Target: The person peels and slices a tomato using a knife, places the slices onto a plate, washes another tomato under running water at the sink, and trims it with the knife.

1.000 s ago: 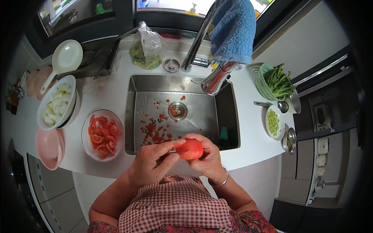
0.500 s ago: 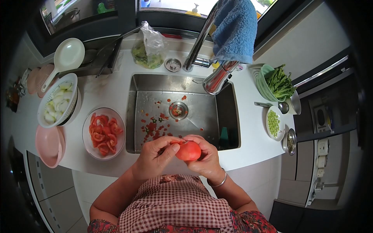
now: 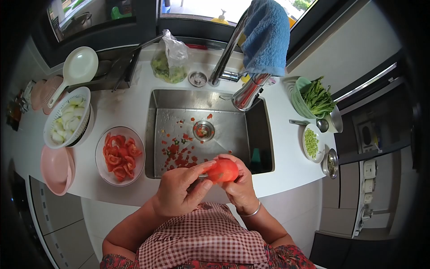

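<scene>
A red tomato (image 3: 223, 171) is held above the front edge of the steel sink (image 3: 242, 154). The fingers of my right hand (image 3: 242, 190) wrap round its right side. My left hand (image 3: 181, 188) is at its left side, with the fingertips touching the tomato and the thumb bent below; whether a bit of peel lies between them is too small to tell. Red scraps (image 3: 179, 154) are scattered on the sink floor, some near the drain (image 3: 204, 129). Left of the sink, a clear bowl (image 3: 102, 168) holds cut tomato pieces (image 3: 120, 157).
A white colander (image 3: 50, 134) of pale slices and a pink basin (image 3: 54, 172) stand at the left. A faucet (image 3: 246, 96) with a blue towel (image 3: 268, 40) rises behind the sink. At the right are a green basket (image 3: 296, 96) of greens and a plate (image 3: 319, 155) of chopped green pieces.
The tomato has moved slightly to the right and turned in my hands. My left fingers have shifted onto its upper left side, and the view has moved a little.
</scene>
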Demonstrator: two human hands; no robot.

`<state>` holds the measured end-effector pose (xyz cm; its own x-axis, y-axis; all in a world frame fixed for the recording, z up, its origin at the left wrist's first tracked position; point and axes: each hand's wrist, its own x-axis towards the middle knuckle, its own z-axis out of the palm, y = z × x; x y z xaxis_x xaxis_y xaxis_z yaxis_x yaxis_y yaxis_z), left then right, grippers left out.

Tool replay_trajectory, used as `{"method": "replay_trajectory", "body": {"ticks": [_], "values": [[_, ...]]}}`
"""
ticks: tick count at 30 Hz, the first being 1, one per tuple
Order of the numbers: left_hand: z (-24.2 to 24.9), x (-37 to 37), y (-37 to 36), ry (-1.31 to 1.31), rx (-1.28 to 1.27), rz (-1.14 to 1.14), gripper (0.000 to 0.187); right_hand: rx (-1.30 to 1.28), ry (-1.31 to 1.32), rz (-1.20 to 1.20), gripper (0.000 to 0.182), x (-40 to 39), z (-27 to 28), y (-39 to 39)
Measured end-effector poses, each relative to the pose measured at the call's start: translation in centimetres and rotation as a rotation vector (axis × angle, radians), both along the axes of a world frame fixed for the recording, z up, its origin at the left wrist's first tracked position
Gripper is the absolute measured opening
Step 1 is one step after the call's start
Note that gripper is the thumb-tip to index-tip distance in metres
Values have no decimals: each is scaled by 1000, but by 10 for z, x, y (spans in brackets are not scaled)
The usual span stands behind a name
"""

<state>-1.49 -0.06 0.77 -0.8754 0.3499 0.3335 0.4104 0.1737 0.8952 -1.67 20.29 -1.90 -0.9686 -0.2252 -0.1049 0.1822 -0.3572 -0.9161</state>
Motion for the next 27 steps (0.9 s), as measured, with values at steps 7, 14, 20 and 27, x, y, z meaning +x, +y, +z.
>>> {"method": "replay_trajectory", "body": {"ticks": [7, 14, 20, 27], "values": [[1, 4, 0, 78, -67, 45, 30, 62, 66, -37, 60, 12, 9, -10], [-8, 3, 3, -27, 158, 32, 23, 75, 109, -103, 62, 20, 12, -21], [-12, 1, -7, -247, 259, -47, 20, 92, 45, -121, 56, 28, 19, -29], [-19, 0, -24, -424, 373, -60, 24, 35, 35, -62, 57, 33, 22, -32]]}}
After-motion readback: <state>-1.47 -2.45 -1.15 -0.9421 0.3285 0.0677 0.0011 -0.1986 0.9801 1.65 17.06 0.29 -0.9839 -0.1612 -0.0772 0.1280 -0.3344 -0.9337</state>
